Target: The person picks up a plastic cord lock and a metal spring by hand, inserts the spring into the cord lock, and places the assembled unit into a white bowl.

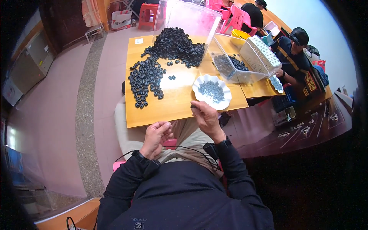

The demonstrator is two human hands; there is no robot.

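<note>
My right hand (208, 118) is closed over the table's front edge, just below a white scalloped dish (196, 93). Its thumb and finger pinch a small black oval part (193, 106). Lower and to the left, my left hand (156, 137) has thumb and forefinger pressed together; anything between them is too small to make out. Many tiny grey-blue pieces (211, 91) lie in the dish. Small black oval parts with holes (145, 78) spread over the table's left side, joining a heap (178, 44) at the back. A few loose ones (171, 77) lie between spread and dish.
A clear plastic bin (193, 17) lies tipped behind the heap. Right of the dish stands another clear bin (245, 78) with black parts, beside a white perforated basket (262, 55). A person in a dark cap (293, 57) sits at the right. Pink chairs (238, 17) stand farther back.
</note>
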